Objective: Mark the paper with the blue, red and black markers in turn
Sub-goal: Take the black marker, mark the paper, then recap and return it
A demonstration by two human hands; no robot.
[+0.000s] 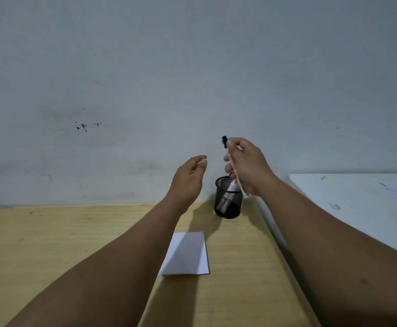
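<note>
A white sheet of paper (186, 254) lies flat on the wooden desk (51, 244), with no marks that I can see. Behind it, near the wall, stands a black mesh pen holder (228, 199) with at least one marker inside. My right hand (247, 165) is raised above the holder and grips a marker with a dark cap (224, 140) at its top; its white barrel slants down past my palm. My left hand (189, 179) hovers left of the holder, fingers loosely curled and holding nothing.
A grey wall rises right behind the desk. A white table (357, 199) with a few papers stands to the right, past the desk's right edge. Both my forearms stretch across the desk on either side of the paper.
</note>
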